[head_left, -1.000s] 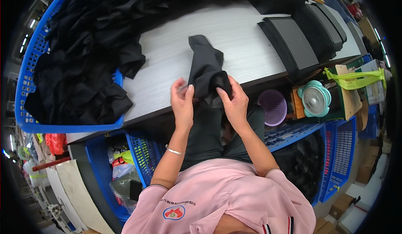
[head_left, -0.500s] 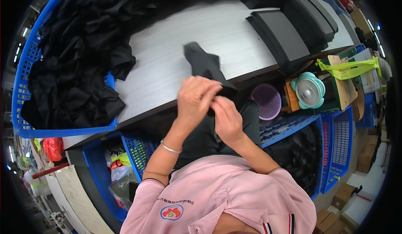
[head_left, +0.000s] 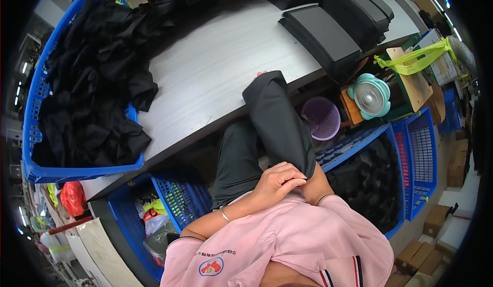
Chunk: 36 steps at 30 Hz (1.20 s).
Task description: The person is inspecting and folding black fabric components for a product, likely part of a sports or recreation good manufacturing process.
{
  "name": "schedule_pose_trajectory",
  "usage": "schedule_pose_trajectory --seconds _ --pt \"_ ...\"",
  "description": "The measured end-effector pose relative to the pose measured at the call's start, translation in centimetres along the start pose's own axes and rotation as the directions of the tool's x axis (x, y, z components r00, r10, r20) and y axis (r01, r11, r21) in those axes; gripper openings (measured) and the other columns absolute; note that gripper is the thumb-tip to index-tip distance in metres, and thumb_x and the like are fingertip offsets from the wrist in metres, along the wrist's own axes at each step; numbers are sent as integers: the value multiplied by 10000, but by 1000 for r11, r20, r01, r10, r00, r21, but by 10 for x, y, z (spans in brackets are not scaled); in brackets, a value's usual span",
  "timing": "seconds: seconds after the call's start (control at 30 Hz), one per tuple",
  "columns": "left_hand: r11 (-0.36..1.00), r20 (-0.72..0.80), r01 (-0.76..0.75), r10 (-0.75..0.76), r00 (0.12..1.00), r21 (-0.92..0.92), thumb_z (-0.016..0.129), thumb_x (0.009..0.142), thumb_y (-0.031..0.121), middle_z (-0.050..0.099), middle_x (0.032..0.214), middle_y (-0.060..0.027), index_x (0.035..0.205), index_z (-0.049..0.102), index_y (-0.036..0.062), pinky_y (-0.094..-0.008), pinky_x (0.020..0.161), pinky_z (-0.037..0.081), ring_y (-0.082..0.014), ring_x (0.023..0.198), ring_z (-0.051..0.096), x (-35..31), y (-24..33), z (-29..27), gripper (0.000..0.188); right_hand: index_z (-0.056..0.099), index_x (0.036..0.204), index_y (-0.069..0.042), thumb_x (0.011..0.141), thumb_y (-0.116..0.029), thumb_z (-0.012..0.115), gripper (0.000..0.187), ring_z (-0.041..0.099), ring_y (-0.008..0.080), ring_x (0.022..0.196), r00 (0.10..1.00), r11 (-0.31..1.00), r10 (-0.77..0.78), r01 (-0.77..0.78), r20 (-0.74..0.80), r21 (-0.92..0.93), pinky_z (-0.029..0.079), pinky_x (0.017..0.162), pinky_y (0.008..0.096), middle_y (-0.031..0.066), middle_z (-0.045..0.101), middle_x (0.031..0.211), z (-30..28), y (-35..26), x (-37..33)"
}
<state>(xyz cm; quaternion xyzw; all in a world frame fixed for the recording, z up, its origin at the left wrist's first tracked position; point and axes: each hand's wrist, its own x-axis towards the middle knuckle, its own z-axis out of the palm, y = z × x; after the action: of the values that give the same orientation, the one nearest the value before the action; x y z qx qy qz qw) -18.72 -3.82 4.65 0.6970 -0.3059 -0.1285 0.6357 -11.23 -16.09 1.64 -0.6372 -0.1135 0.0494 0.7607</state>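
Cloth point(head_left: 280, 125) sheathes the right forearm point(head_left: 316, 188) mid-frame; left hand point(head_left: 277, 184) finely pinches the cloth's edge; right hand's grip, I can't tell.

L fingers point(head_left: 294, 174) pinch blk cloth point(head_left: 282, 127) covering R forearm point(head_left: 316, 188); blk fabric point(head_left: 87, 97) in blue basket point(head_left: 84, 174).

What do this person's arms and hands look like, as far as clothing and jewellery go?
Pink short sleeves with dark trim at the cuffs. The left hand is ungloved, with a silvery bangle at its wrist. The right wrist is hidden.
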Motion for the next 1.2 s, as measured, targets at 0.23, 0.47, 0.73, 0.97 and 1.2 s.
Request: schedule_pose_trajectory --seconds 0.23,0.47,0.73,0.97,1.2 --pt "984 -114 63 -82 990 -166 597 982 75 629 979 -52 1018 672 -7 -261 749 455 -125 849 571 2 2 -2 117 527 1331 -62 932 -127 643 421 663 203 868 969 754 133 36 -206 656 531 789 275 79 688 942 -5 -6 46" --pt "947 -79 171 -200 977 -273 570 994 91 578 900 -37 986 638 -9 -241 750 436 -116 825 543 5 6 4 121 525 1275 -78 970 -172 644 340 614 165 868 972 526 233 -112 -16 843 526 823 272 52 655 1004 5 22 85" --pt "928 -748 169 149 647 331 587 997 94 608 847 -65 916 658 -8 -293 684 461 -144 755 554 73 -40 -82 148 531 956 -33 960 -159 596 142 557 222 780 901 895 -130 286 -415 341 472 714 331 98 528 843 56 33 59" --pt "914 -818 200 198 540 353 604 1010 225 601 735 -15 942 696 19 -269 646 445 -89 688 515 93 -102 -179 236 396 851 18 976 -198 584 312 417 270 761 958 917 -185 248 219 -311 403 751 414 148 374 795 59 7 -39" --pt "991 -798 -51 127 588 120 602 1011 188 614 793 26 909 688 4 -233 655 423 -53 724 504 51 -29 -176 227 545 1232 -11 944 -207 681 374 574 147 1025 968 984 164 -175 -191 -44 474 910 285 78 579 1132 -3 -6 -77"
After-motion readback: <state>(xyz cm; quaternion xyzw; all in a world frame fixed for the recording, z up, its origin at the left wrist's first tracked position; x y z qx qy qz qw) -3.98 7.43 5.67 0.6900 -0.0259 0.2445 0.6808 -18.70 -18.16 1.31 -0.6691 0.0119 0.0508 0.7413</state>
